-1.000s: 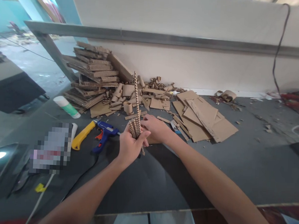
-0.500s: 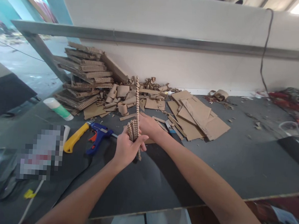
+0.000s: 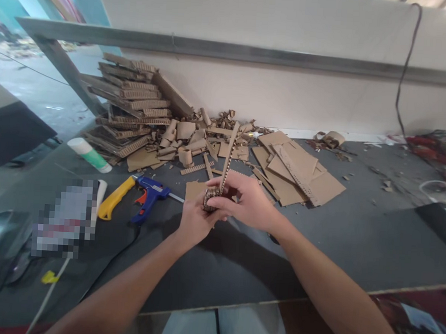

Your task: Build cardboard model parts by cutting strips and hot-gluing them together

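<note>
Both hands meet above the grey table (image 3: 354, 245), holding a long corrugated cardboard strip (image 3: 228, 154). Its lower end is wound into a small coil (image 3: 210, 203); the free end sticks up and leans right. My left hand (image 3: 194, 221) cups the coil from below and behind, fingers closed. My right hand (image 3: 245, 201) wraps over the coil from the right, thumb and fingers pinched on it. A small flat cardboard square (image 3: 195, 189) lies on the table just behind the hands.
A blue glue gun (image 3: 150, 192) and a yellow-handled cutter (image 3: 115, 204) lie left of the hands, with a green-and-white tube (image 3: 90, 154) further left. Stacked corrugated sheets (image 3: 128, 108), scraps and flat cardboard pieces (image 3: 298, 169) line the wall. A cable (image 3: 109, 268) runs across the near-left table.
The strip has tilted from upright to leaning right. My right hand came from behind the strip to cover the coil in front. The hands shifted slightly right.
</note>
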Motion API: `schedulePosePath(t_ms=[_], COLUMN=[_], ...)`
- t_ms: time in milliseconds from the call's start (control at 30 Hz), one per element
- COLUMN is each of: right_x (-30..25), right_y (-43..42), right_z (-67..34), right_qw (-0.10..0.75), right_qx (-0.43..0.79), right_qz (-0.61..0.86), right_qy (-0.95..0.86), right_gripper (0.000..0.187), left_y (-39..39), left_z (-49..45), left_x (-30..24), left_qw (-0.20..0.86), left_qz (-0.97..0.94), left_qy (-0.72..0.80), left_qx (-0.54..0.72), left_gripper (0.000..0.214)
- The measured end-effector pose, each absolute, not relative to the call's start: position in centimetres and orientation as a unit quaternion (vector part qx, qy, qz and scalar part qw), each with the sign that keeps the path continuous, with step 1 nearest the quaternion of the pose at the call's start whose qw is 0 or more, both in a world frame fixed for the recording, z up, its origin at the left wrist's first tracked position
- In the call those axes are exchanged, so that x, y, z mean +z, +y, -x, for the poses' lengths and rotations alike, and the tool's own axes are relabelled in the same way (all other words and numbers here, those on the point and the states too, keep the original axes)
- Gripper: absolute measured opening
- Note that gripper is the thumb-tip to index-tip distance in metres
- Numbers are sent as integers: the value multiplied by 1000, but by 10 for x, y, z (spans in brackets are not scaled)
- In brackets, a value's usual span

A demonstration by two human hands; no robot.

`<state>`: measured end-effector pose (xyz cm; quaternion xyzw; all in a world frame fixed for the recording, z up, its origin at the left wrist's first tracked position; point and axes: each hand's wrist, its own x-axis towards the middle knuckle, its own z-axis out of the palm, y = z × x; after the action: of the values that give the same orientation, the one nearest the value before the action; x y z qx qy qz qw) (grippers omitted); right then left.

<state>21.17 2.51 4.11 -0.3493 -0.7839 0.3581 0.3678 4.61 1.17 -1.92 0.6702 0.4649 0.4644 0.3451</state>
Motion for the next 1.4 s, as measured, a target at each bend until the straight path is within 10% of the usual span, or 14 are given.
schedulePosePath(t_ms=[500,1400], right_x=[35,43], right_y=[20,13], right_z=[-207,-206], right_qw=[391,374], right_qx=[269,326], right_qz=[373,369], right_qy=[-797,-786], right_gripper=[31,27], left_y=[18,10], left_z=[-42,-41], left_x=[-23,-26], left_qw=[407,324], left_qz=[-701,-741], left_qy=[380,395], left_qx=[446,436], left_gripper=[34,10])
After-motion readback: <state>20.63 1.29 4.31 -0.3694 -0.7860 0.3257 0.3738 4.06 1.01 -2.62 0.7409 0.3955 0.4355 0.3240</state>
